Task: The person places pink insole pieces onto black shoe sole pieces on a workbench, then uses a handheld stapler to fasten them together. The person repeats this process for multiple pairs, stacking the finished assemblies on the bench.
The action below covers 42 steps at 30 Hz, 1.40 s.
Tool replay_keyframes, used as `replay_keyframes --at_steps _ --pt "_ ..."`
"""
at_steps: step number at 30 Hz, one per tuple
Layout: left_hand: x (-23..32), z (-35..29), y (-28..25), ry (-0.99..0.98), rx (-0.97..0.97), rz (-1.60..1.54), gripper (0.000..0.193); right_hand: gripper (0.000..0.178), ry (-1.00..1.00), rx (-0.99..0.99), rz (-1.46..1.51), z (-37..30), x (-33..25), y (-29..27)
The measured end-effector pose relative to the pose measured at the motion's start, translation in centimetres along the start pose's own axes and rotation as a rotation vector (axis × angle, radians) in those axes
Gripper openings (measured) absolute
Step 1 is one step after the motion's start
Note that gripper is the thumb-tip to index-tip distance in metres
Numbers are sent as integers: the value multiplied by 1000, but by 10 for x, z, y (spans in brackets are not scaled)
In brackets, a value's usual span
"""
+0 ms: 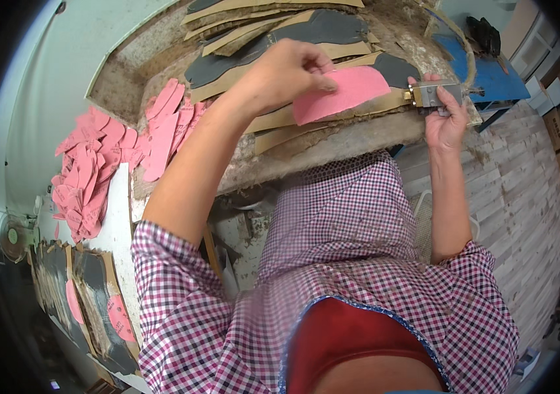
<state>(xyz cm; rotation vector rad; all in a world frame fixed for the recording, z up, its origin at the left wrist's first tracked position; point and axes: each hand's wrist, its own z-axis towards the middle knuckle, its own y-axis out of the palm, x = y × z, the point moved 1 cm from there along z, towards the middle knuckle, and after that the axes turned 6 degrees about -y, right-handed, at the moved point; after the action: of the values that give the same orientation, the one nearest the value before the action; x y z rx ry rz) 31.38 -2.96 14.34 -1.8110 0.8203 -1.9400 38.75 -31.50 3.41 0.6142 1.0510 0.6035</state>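
Note:
My left hand (286, 75) pinches a pink half-oval sheet (349, 97) by its upper edge, holding it tilted above the bench. At the right, my right hand (447, 125) is closed round a small metal spray gun (438, 96) with a brass nozzle pointing left toward the pink sheet; a gap separates them. Under and behind the pink sheet lie dark grey shoe-sole-shaped pieces (395, 69) with tan board around them. More of these grey and tan pieces (322, 27) are layered toward the back of the bench.
Loose pink pieces (86, 174) are heaped at the left, with others (162, 134) on the bench's left end. Lower left lie more grey and tan boards (99, 289), some bearing pink pieces. A hose (465, 39) curves behind my right hand. A blue table (499, 79) stands right.

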Motion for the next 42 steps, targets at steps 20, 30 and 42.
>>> replay_keyframes --at_steps 20,30,42 --pt "-13 55 52 -158 -51 296 20 22 74 22 -13 -5 6 -19" --pt "-7 38 65 -271 55 358 20 21 74 -18 -44 -7 6 -18" --pt "-29 19 76 -29 474 754 69 28 -55 -68 -93 -14 -12 -5"
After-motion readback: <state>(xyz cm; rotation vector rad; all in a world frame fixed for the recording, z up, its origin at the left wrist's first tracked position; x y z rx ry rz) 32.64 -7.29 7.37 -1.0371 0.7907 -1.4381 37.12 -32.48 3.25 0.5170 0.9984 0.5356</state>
